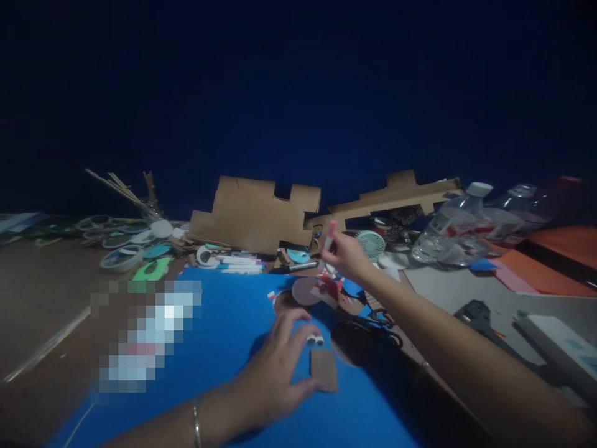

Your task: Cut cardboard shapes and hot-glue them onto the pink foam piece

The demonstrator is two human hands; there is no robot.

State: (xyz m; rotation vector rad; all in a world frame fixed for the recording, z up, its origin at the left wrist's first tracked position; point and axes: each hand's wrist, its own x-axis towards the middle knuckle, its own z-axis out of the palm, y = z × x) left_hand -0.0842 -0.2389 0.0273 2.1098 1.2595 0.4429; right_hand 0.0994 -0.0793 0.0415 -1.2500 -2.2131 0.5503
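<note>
My left hand (273, 364) rests low over a blue sheet (205, 361), its fingers spread and curved. The thumb lies at the edge of a small square of brown cardboard (324, 369). Just above that square, close to my fingertips, sit two small white-and-dark pieces that look like googly eyes (315, 340). Farther out, my right hand (347, 254) is closed around a slim marker with a pink end (331, 233), held roughly upright. Below it lie a pale disc (305, 290) and red-and-white scraps (329, 289).
Cut cardboard (256, 214) stands at the back. Several markers (240, 264) and a black marker (298, 267) lie before it. Plastic bottles (459, 224), orange sheets (555, 258) and a dark glue gun (480, 317) are on the right. Scissors (382, 320) lie near my right forearm.
</note>
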